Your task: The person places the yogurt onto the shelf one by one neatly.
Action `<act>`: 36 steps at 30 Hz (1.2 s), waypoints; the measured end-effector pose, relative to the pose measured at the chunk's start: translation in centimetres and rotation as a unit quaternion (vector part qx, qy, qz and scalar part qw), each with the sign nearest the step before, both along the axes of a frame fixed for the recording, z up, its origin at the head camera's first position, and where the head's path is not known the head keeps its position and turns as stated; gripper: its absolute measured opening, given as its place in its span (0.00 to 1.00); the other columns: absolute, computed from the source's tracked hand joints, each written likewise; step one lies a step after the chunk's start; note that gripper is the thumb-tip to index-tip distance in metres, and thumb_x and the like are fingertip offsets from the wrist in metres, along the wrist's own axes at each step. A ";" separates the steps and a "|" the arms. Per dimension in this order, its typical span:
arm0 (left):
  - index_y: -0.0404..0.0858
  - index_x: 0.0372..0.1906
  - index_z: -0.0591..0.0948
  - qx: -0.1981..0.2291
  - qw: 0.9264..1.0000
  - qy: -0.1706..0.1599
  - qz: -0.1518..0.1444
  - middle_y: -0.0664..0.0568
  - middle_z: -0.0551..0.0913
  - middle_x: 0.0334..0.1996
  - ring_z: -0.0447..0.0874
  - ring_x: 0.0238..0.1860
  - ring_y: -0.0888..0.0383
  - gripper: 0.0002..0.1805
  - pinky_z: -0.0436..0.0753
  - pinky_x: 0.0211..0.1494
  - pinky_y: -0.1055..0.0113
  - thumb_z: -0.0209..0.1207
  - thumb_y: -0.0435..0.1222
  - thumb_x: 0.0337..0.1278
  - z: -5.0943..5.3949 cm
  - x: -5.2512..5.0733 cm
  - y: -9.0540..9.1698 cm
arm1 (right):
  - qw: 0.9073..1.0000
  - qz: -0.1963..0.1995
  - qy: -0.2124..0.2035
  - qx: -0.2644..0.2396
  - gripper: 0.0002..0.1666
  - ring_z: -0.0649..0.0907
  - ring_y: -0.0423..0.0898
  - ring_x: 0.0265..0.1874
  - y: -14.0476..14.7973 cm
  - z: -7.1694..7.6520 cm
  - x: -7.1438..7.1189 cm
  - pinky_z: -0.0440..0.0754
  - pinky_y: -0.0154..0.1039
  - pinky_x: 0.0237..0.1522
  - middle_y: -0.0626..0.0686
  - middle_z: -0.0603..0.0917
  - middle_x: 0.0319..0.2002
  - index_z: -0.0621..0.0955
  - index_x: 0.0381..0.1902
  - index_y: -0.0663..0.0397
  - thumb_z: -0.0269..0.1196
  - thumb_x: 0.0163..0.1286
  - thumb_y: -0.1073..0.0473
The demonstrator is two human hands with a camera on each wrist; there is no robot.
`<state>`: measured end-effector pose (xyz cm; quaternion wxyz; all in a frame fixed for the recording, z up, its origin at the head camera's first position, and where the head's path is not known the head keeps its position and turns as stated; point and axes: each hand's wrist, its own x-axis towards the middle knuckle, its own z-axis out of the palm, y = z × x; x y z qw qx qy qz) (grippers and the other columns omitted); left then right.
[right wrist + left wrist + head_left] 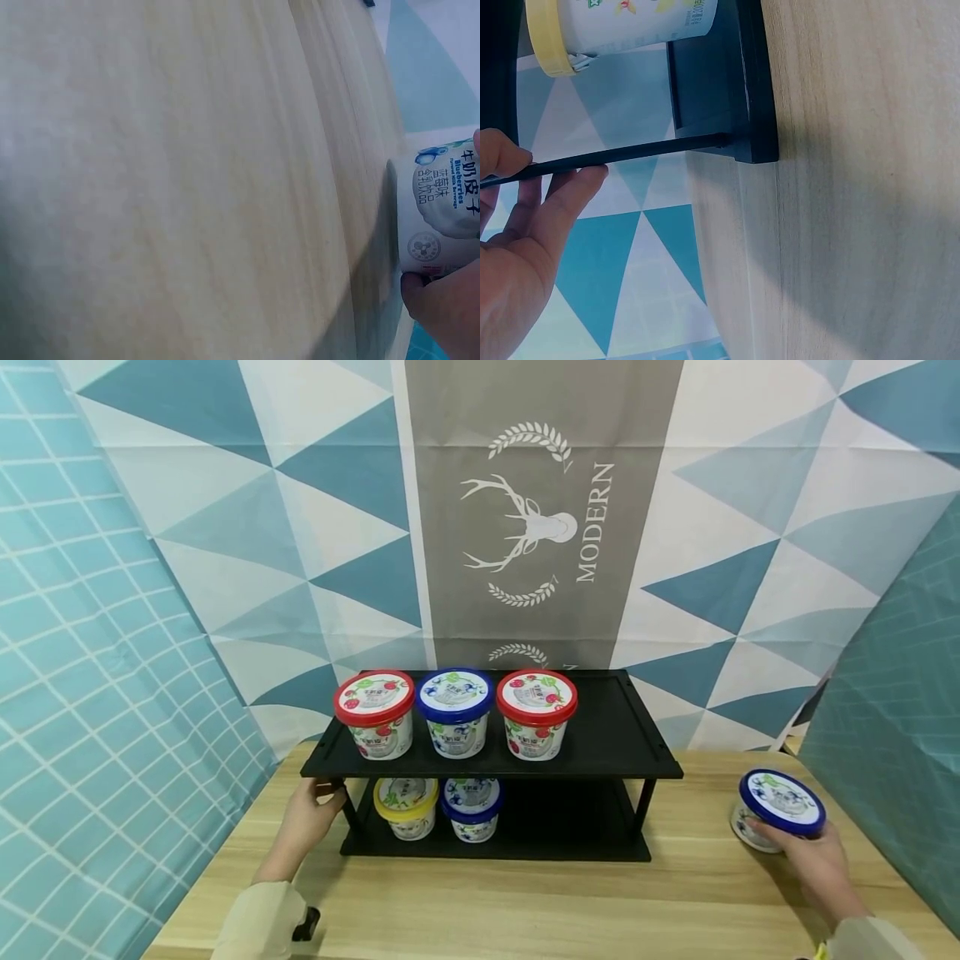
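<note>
At the right of the head view my right hand (817, 864) grips a blue-lidded blueberry cup (780, 802). The right wrist view shows the printed side of this cup (442, 202), with a thumb or finger near its base; whether it touches the table I cannot tell. On the left, my left hand (309, 818) pinches the thin front leg (630, 154) of a black two-tier rack (611, 727), thumb on one side and fingers on the other. A yellow-lidded cup (407, 810) stands on the lower tier close to that hand, with a blue-lidded cup (472, 810) beside it.
Along the upper tier stand a red-lidded cup (375, 714), a blue-lidded cup (456, 714) and another red-lidded cup (537, 714). The rack rests on a wooden table (480, 910). Patterned cloth (337, 527) hangs behind, and tiled-pattern sheets (97, 693) flank the sides.
</note>
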<state>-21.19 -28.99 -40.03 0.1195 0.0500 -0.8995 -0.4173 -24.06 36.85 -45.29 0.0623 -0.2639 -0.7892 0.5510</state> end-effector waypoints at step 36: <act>0.37 0.63 0.63 -0.004 1.000 0.007 -0.003 0.33 0.71 0.55 0.73 0.57 0.35 0.23 0.79 0.50 0.51 0.49 0.31 0.64 -0.3 -0.2 -0.3 | 0.998 0.056 -0.007 0.000 0.69 0.50 0.69 0.70 -4.2 1.0 3.1 0.52 0.65 0.67 0.69 0.44 0.72 0.36 0.73 0.61 0.72 0.52 0.49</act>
